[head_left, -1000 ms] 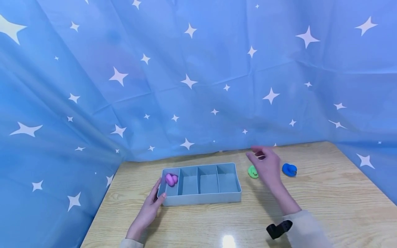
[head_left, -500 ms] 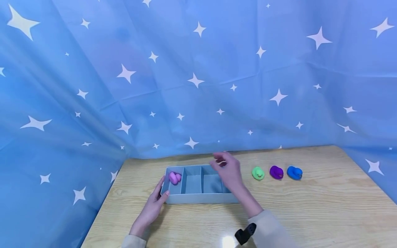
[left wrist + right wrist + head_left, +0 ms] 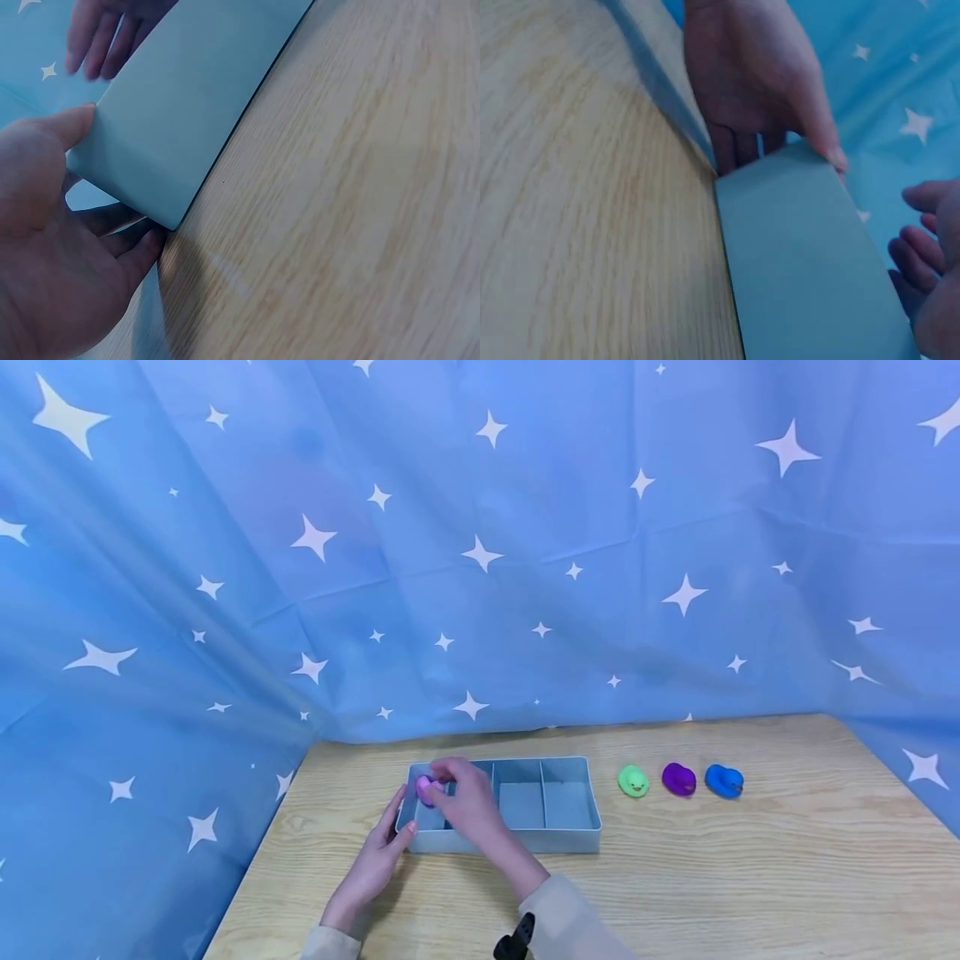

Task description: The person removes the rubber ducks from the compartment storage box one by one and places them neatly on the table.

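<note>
A light blue-grey tray (image 3: 502, 841) with several compartments in a row lies on the wooden table. My left hand (image 3: 377, 856) grips its left end, thumb on the front rim and fingers around the side; the left wrist view shows this hand (image 3: 67, 232) close up. In the leftmost compartment sits a pink toy duck (image 3: 426, 787). Over that compartment is my right hand (image 3: 468, 802), its thumb and index finger at the duck. In the right wrist view the right hand's fingers (image 3: 919, 251) are parted and loosely bent above the tray; the duck is hidden there by the tray wall.
Right of the tray, a green toy duck (image 3: 633, 781), a purple toy duck (image 3: 678, 779) and a blue toy duck (image 3: 724, 781) stand in a row on the table (image 3: 750, 877). A blue curtain (image 3: 525, 593) with white stars hangs behind the table and along its sides.
My right hand has swept left from above the green and purple ducks, across the tray, to the pink duck. The left hand keeps its grip; the head view has shifted slightly.
</note>
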A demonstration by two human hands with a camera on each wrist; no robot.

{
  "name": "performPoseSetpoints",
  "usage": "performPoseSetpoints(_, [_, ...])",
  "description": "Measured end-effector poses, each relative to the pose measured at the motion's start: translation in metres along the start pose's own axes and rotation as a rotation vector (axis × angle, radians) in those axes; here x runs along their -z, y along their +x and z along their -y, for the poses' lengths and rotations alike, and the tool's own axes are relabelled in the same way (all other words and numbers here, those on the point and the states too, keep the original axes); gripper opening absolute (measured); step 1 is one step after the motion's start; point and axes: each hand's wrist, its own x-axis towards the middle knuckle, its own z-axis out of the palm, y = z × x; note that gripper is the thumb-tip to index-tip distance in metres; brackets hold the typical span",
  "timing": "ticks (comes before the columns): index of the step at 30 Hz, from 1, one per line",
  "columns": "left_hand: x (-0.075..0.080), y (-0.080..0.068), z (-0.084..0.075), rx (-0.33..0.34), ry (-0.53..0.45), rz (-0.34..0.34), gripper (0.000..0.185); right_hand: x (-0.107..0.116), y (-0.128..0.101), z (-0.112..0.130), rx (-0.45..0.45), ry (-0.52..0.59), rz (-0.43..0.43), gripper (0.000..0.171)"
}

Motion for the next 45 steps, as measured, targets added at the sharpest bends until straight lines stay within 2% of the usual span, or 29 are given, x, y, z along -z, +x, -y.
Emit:
performPoseSetpoints(5, [0.001,0.0,0.001,-0.015,0.004,0.002,0.069,-0.014,0.007,0.005,0.045,-0.101,0.064,0.031])
performPoseSetpoints(9, [0.001,0.001,0.0,-0.035,0.001,0.004,0.069,-0.017,0.012,0.004,0.036,-0.147,0.091,0.032])
performPoseSetpoints(14, [-0.001,0.002,-0.001,-0.042,-0.022,0.023,0.069,-0.014,0.019,0.004,0.004,-0.16,0.127,0.03])
performPoseSetpoints(22, [-0.003,0.002,0.0,-0.025,-0.014,0.04,0.069,-0.009,0.028,-0.004,0.035,-0.195,0.249,0.017])
performPoseSetpoints(28, [-0.002,0.0,0.0,-0.009,-0.024,0.01,0.068,-0.008,0.038,-0.01,0.098,-0.24,0.308,0.023])
performPoseSetpoints(36, [0.001,-0.001,-0.001,-0.004,-0.005,0.006,0.069,-0.006,0.046,-0.008,0.074,-0.265,0.391,0.019])
performPoseSetpoints(45, [0.0,0.0,-0.001,0.001,-0.011,0.0,0.068,-0.007,0.051,-0.004,0.081,-0.401,0.402,0.024])
